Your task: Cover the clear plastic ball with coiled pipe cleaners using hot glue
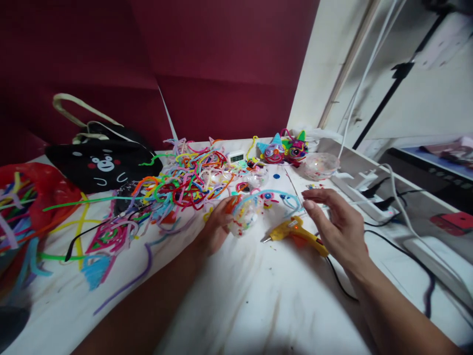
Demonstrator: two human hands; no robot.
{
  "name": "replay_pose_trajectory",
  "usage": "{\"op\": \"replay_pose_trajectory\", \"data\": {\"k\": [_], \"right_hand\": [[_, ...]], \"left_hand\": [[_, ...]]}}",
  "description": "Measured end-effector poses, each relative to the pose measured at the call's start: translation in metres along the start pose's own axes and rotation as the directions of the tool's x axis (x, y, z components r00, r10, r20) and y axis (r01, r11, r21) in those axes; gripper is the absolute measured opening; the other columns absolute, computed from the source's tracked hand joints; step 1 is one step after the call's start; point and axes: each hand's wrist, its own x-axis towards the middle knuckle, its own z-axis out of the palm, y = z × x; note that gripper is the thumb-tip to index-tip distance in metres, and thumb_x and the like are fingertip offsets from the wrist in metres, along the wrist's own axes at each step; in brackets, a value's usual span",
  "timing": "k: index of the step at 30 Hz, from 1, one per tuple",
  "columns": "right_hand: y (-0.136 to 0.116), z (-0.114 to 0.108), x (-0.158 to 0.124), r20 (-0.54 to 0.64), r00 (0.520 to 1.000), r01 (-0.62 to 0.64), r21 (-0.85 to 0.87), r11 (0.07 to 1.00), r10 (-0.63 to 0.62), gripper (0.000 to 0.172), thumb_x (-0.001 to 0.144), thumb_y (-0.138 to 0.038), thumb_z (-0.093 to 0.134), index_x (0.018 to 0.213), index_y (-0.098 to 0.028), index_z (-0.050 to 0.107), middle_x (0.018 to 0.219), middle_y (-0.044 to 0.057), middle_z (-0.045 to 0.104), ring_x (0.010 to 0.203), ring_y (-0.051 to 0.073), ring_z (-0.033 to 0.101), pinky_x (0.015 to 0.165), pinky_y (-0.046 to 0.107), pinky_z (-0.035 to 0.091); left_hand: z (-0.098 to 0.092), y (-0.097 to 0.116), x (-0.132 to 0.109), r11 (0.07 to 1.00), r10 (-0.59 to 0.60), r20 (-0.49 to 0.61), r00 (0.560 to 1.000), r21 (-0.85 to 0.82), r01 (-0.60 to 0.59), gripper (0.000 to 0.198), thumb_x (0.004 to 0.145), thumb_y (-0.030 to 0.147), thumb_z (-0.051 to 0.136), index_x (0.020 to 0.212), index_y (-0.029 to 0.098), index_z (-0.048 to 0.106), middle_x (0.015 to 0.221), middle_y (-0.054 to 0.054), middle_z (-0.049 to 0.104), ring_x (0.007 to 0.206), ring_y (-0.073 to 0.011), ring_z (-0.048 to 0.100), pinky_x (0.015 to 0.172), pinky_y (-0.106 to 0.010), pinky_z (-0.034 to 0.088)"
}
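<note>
Left grip on the clear ball, right one hanging loose over the glue gun

Head view: left hand (216, 228) clasps the clear plastic ball (244, 215) on the white worktop (236, 296); right hand (338, 227), released and flat, hovers just right of it, above the yellow glue gun (295, 231), whose nozzle points left toward the ball.

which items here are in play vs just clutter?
In play: left hand holding clear ball with light-blue pipe cleaner; right hand open above yellow glue gun.
Lying about: pipe cleaner pile, black bear bag, finished figures, timer, power strip.
</note>
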Motion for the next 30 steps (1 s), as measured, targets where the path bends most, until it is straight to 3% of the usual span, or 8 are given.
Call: {"op": "replay_pose_trajectory", "data": {"k": [2,5,8,11,14,17,25,30], "right_hand": [[0.004,-0.005,0.003,-0.062,0.997,0.035,-0.116,0.993,-0.042,0.018,0.091,-0.038,0.061,0.102,-0.023,0.063,0.098,0.007,0.069,0.090,0.022,0.065,0.081,0.035,0.049],[0.013,-0.014,0.007,0.144,0.989,0.036,-0.337,0.941,0.013,0.015,0.092,-0.035,0.056,0.097,-0.023,0.063,0.091,0.006,0.071,0.076,0.020,0.065,0.063,0.031,0.047],[0.019,-0.019,0.008,0.448,0.861,0.062,-0.566,0.822,0.243,0.019,0.089,-0.037,0.055,0.095,-0.022,0.065,0.088,0.007,0.072,0.069,0.021,0.065,0.059,0.031,0.043],[0.023,-0.018,0.006,0.553,0.714,0.108,-0.693,0.712,0.430,0.030,0.086,-0.042,0.057,0.104,-0.020,0.065,0.091,0.011,0.073,0.072,0.025,0.067,0.058,0.032,0.040],[0.030,-0.015,0.003,0.606,0.647,0.151,-0.697,0.701,0.463,0.038,0.086,-0.039,0.057,0.118,-0.018,0.060,0.088,0.013,0.074,0.068,0.026,0.067,0.056,0.032,0.038],[0.040,-0.015,0.001,0.660,0.619,0.141,-0.627,0.767,0.426,0.043,0.087,-0.037,0.055,0.126,-0.018,0.053,0.087,0.011,0.074,0.068,0.025,0.067,0.059,0.032,0.041],[0.040,-0.038,-0.001,0.669,0.679,-0.112,-0.314,0.943,0.303,0.027,0.096,-0.044,0.044,0.116,-0.027,0.044,0.090,0.004,0.069,0.066,0.017,0.066,0.061,0.029,0.052],[0.019,-0.050,0.004,0.436,0.877,-0.192,-0.073,0.979,0.205,0.046,0.079,-0.059,0.066,0.107,-0.025,0.055,0.098,0.008,0.070,0.083,0.023,0.071,0.065,0.030,0.061]], "left_hand": [[0.000,0.003,0.001,0.998,-0.004,-0.051,0.999,-0.055,0.001,0.051,0.069,0.031,0.071,0.118,0.023,0.062,0.125,-0.009,0.064,0.116,-0.0285,0.058,0.091,-0.042,0.050],[0.001,0.007,0.003,0.993,-0.013,-0.107,0.994,-0.115,0.000,0.050,0.072,0.033,0.068,0.120,0.024,0.060,0.126,-0.007,0.064,0.115,-0.0283,0.060,0.091,-0.044,0.051],[0.001,0.008,0.005,0.989,0.009,-0.146,0.989,-0.143,-0.030,0.050,0.073,0.032,0.068,0.121,0.026,0.060,0.126,-0.005,0.065,0.109,-0.0269,0.063,0.089,-0.042,0.053],[-0.001,0.006,0.006,0.987,0.018,-0.169,0.985,-0.156,-0.045,0.051,0.072,0.031,0.069,0.122,0.025,0.060,0.120,-0.005,0.067,0.106,-0.0259,0.064,0.088,-0.043,0.053],[-0.001,0.004,0.005,0.984,0.025,-0.169,0.985,-0.170,-0.055,0.051,0.071,0.031,0.071,0.120,0.024,0.060,0.117,-0.005,0.068,0.103,-0.0248,0.064,0.089,-0.043,0.054],[0.002,0.003,0.004,0.983,0.034,-0.186,0.982,-0.171,-0.067,0.050,0.071,0.030,0.071,0.120,0.024,0.060,0.119,-0.006,0.068,0.106,-0.0256,0.064,0.089,-0.044,0.053],[0.002,-0.002,0.004,0.984,0.045,-0.228,0.973,-0.160,-0.083,0.043,0.069,0.026,0.071,0.111,0.023,0.062,0.116,-0.004,0.067,0.108,-0.0268,0.062,0.084,-0.039,0.054],[-0.002,-0.008,0.006,0.982,0.048,-0.191,0.980,-0.170,-0.081,0.052,0.067,0.029,0.074,0.117,0.022,0.058,0.120,-0.005,0.066,0.114,-0.0283,0.059,0.087,-0.039,0.051]]}}
